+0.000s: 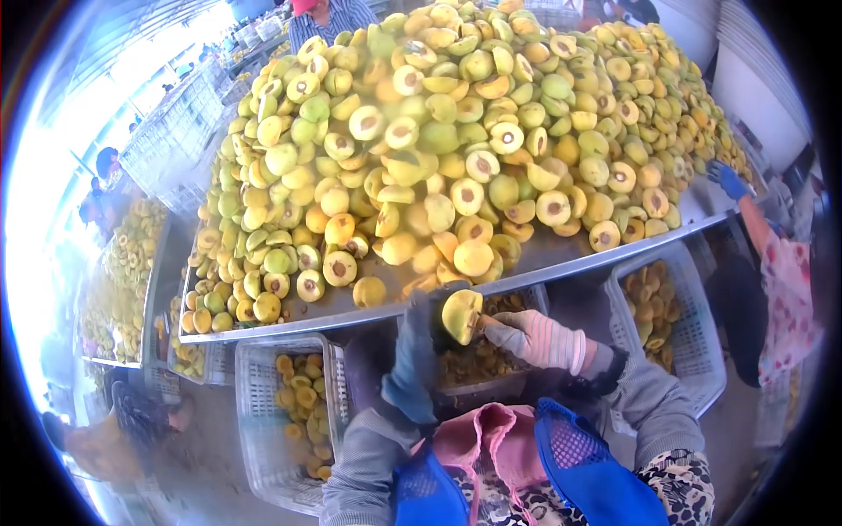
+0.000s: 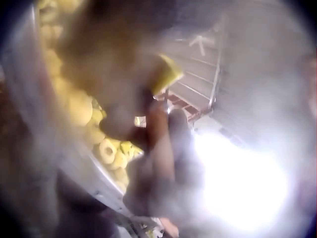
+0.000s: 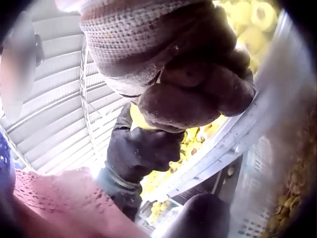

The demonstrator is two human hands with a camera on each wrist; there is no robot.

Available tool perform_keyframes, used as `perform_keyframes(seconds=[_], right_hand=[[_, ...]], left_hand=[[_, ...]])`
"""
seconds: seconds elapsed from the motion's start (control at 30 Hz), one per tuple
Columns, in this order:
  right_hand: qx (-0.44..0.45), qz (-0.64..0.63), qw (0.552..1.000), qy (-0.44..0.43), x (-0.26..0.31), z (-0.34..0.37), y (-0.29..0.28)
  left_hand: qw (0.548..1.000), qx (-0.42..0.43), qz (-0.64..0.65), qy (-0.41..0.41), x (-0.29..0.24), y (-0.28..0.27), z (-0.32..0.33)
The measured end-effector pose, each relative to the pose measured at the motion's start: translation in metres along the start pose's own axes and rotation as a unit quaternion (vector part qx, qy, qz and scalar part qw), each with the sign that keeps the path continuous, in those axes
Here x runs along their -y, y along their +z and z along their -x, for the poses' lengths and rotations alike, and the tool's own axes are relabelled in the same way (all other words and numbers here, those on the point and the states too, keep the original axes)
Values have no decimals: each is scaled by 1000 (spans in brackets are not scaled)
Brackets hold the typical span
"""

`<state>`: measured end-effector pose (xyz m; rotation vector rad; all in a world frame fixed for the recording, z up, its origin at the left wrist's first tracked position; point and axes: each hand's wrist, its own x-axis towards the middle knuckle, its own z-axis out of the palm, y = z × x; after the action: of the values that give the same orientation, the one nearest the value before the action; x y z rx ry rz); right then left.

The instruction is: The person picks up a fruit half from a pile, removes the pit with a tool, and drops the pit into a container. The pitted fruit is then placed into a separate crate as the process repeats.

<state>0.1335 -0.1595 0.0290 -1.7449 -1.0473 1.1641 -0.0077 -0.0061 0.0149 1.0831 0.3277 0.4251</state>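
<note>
In the head view, the left hand (image 1: 424, 323), in a dark glove, holds a yellow-green fruit half (image 1: 462, 317) upright over the tray's near edge. The right hand (image 1: 537, 340), in a pale striped glove with stained fingers, is close against the fruit's right side. Its fingers are curled in the right wrist view (image 3: 193, 79), round what looks like a thin tool, mostly hidden. Behind it the dark left glove (image 3: 143, 151) grips the fruit (image 3: 140, 119). A blurred left wrist view shows the fruit (image 2: 169, 75) above the right hand's fingers (image 2: 159, 139).
A large heap of halved fruit (image 1: 438, 131) covers the metal tray (image 1: 561, 263). Crates with fruit stand below its edge at left (image 1: 259, 421) and right (image 1: 702, 351), with more fruit pieces between them. Another person's gloved hand (image 1: 728, 180) is at the tray's right end.
</note>
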Motion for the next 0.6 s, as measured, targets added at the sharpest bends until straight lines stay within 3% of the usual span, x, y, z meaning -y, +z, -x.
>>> perform_keyframes(seconds=[0.03,0.07,0.1,0.13,0.2,0.33,0.4,0.47,0.53,0.6], right_hand=[[-9,-114,991,-62,5,2,8],[3,-124,991,-53,0,0,18],[17,-135,990,-42,-9,-4,27],[30,-145,989,-30,-11,-7,34],[55,-168,984,16,-7,-6,38],[81,-133,987,-32,-15,-14,29],[82,-109,990,-36,-13,-17,24],[102,-111,988,16,-14,-15,21],[126,-115,983,67,-16,-15,18],[87,-77,993,-15,-21,-17,21]], left_hand=[[996,-48,22,68,17,5,-1],[972,-78,-146,166,29,1,-3],[910,-105,-307,257,39,-5,-5],[814,-129,-457,336,37,-4,-6],[881,-118,-382,253,25,-4,-5],[923,-101,-305,211,5,6,-13],[964,-107,-200,141,8,7,-18],[992,-112,-52,15,7,5,-18],[991,-92,-90,36,6,8,-18],[990,-69,-112,53,6,9,-18]])
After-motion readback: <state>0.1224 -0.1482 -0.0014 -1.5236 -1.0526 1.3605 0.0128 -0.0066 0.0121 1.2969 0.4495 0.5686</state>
